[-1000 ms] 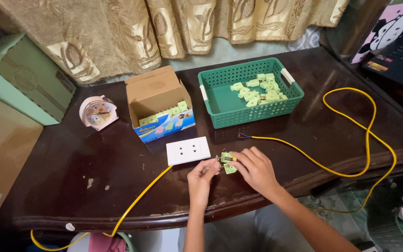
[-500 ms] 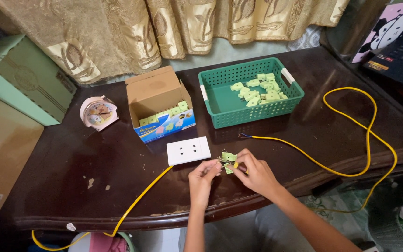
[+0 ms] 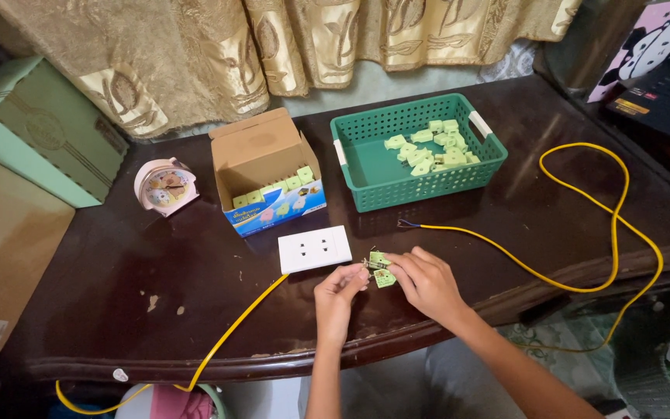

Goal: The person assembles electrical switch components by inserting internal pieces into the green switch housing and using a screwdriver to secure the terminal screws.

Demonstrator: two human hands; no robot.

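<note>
1. Both hands pinch one small green plug [image 3: 379,269] between fingertips: the left hand [image 3: 336,293] meets it from the left, the right hand [image 3: 426,282] from the right, fingers closed on it.
2. Held piece sits just above the dark wooden table [image 3: 118,287] near its front edge; it appears to be in two green parts with small metal prongs, though detail is too fine to confirm.
3. Just beyond and left of the grip lies a white socket plate [image 3: 314,248], flat on the table, with a yellow cable [image 3: 226,341] running from it down past the left hand to the table's front edge.
4. Beyond the grip to the right, a second yellow wire [image 3: 583,217] ends in a bare tip and loops away rightward.
5. Farther back stands a green plastic basket [image 3: 366,159] holding loose green plugs; left of it, an open cardboard box [image 3: 253,151] holds more.
6. Well left of the grip, a small pink alarm clock [image 3: 164,186] rests on the table.
</note>
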